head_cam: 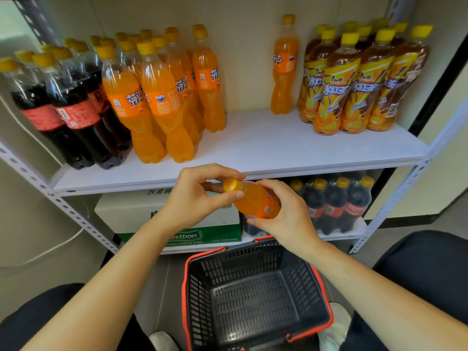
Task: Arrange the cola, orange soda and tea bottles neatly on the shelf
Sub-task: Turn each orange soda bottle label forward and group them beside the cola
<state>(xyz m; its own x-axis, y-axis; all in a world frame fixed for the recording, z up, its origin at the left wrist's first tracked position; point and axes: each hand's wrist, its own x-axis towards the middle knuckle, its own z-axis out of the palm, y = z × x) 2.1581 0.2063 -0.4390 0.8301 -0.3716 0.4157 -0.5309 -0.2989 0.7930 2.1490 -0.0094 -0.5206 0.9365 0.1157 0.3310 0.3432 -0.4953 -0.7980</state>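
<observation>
Both hands are on one orange soda bottle (255,201), held in the air in front of the edge of the white shelf board (266,145) and above the black basket (253,300) with its red rim. The left hand (192,196) pinches the neck just under the yellow cap. The right hand (286,211) curls around the body at the label. The bottle lies tilted almost on its side, cap toward the left. Looking down into the basket, I see its slotted floor all the way across. On the shelf the cola bottles (73,107) stand in rows at the left, with the orange soda group (162,97) touching them on their right. A lone orange soda (283,69) stands at the back, just beside the tea bottles (354,84) massed at the right end. Bare board lies between the two orange lots. On the lower level sits a closed white and green carton (177,224) printed as drinking water. Beside it is a pack of cola (336,203), which looks wrapped in clear film, though the glare there leaves me unsure.
</observation>
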